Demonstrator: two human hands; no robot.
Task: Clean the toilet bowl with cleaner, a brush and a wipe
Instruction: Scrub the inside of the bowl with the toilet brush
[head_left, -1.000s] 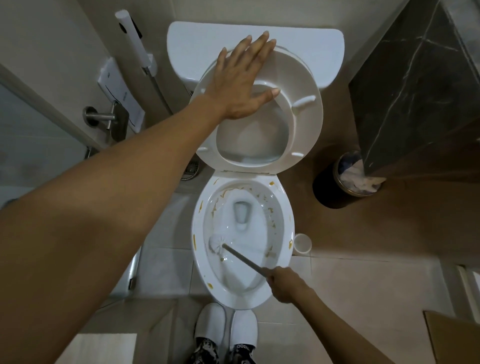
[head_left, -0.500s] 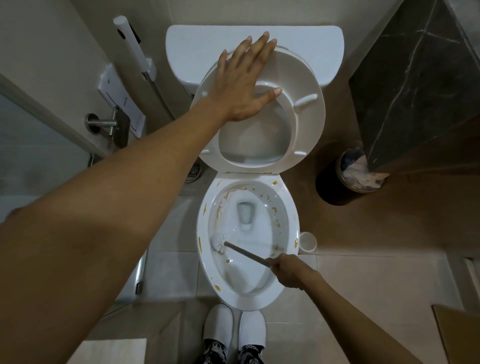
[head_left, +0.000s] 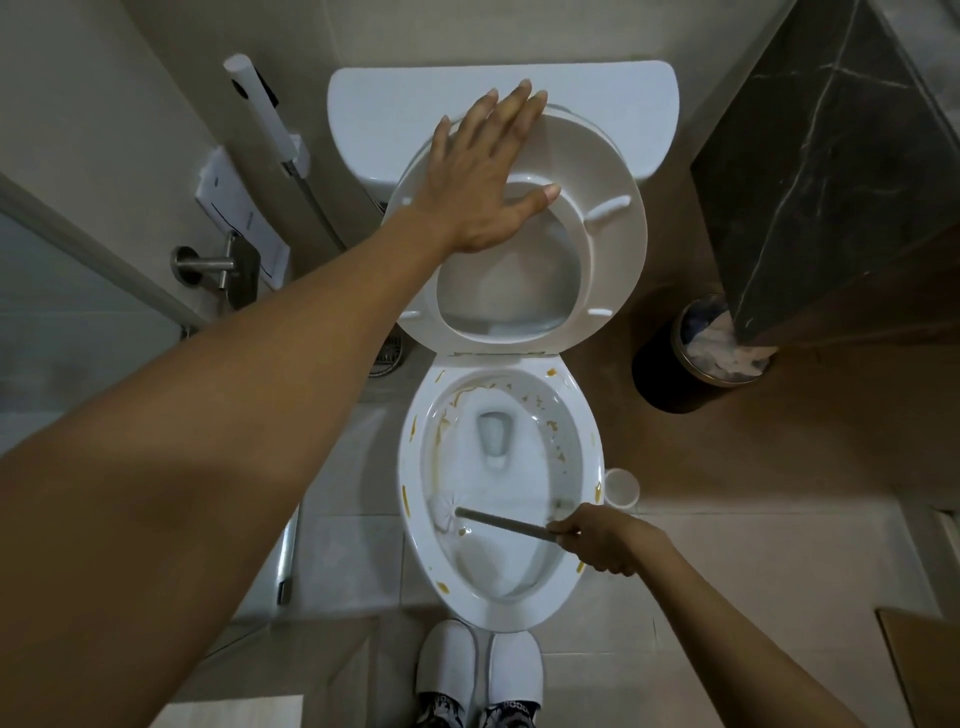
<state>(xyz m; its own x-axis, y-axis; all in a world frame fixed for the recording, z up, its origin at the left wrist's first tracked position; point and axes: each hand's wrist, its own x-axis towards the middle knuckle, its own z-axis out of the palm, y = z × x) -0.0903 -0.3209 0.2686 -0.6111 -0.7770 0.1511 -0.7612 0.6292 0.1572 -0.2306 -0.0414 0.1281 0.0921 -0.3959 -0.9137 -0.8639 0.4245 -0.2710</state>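
The white toilet bowl (head_left: 415, 551) stands below me, with yellow-brown stains on its rim and inner wall. My right hand (head_left: 605, 540) grips the grey handle of the toilet brush (head_left: 498, 522). Its white head (head_left: 441, 512) presses against the bowl's left inner wall. My left hand (head_left: 485, 176) lies flat, fingers spread, on the raised toilet seat (head_left: 615, 234), holding it against the cistern (head_left: 597, 104).
A black bin (head_left: 670, 374) with paper in it stands right of the toilet under a dark marble counter (head_left: 831, 171). A white brush holder (head_left: 621, 486) sits on the floor by the bowl. A bidet sprayer (head_left: 260, 109) hangs on the left wall. My white slippers (head_left: 478, 670) touch the bowl's front.
My right hand has moved up and to the right along the bowl's rim, swinging the brush handle closer to level. The brush head stays at the left wall. My left hand has not moved.
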